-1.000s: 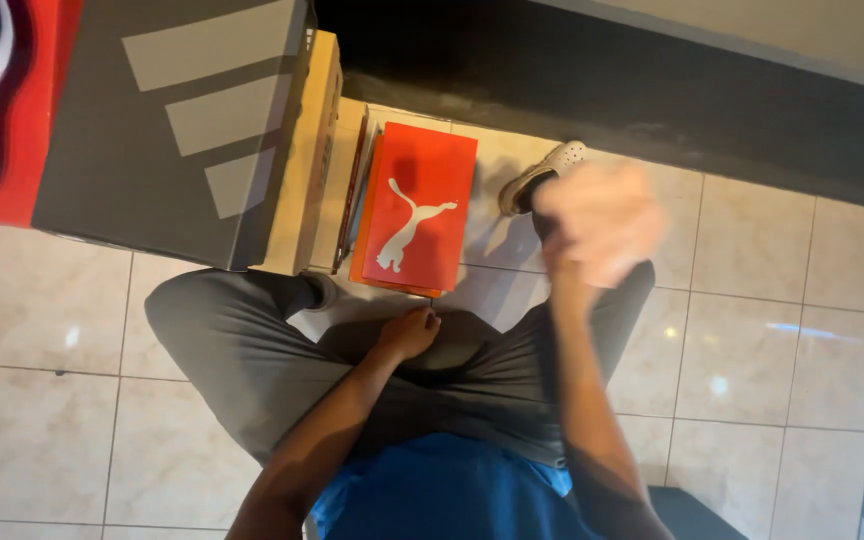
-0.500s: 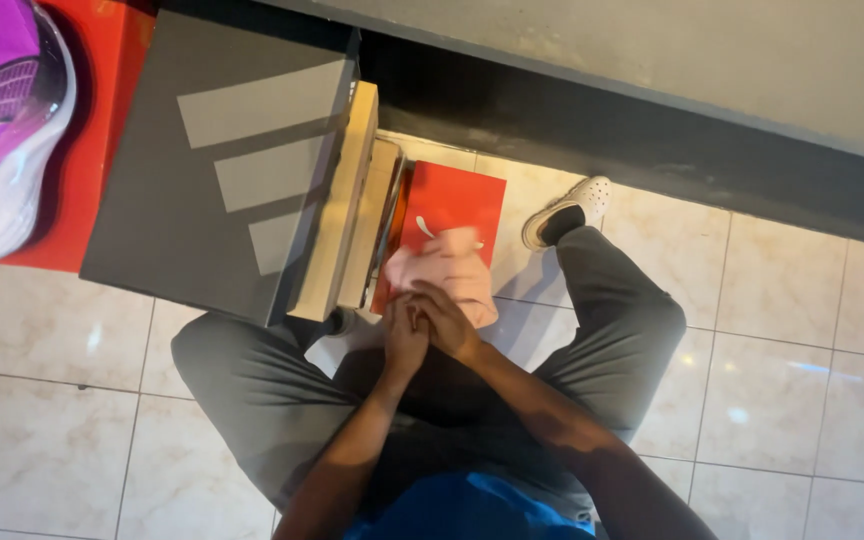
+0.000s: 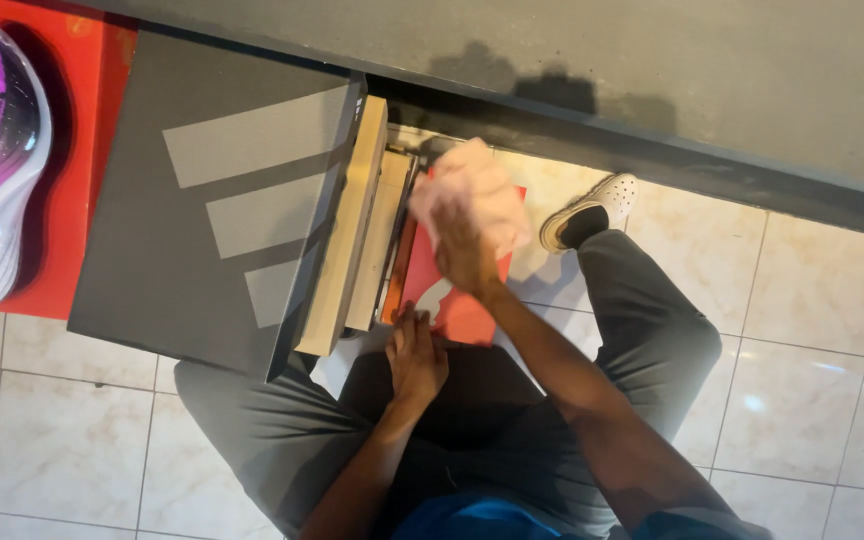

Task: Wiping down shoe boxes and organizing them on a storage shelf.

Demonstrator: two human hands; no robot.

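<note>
At the centre of the frame, the left hand (image 3: pixel 417 357) is resting with fingers curled on the near edge of the flat red cardboard shoebox (image 3: pixel 457 300). The right hand (image 3: pixel 469 215) is hovering above it, blurred; its grip is unclear, possibly clutching pale paper.

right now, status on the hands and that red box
Left hand rests on near edge of red shoebox. Right hand raised above it, blurred, grip unclear. Grey box lid stands close on the left.
</note>
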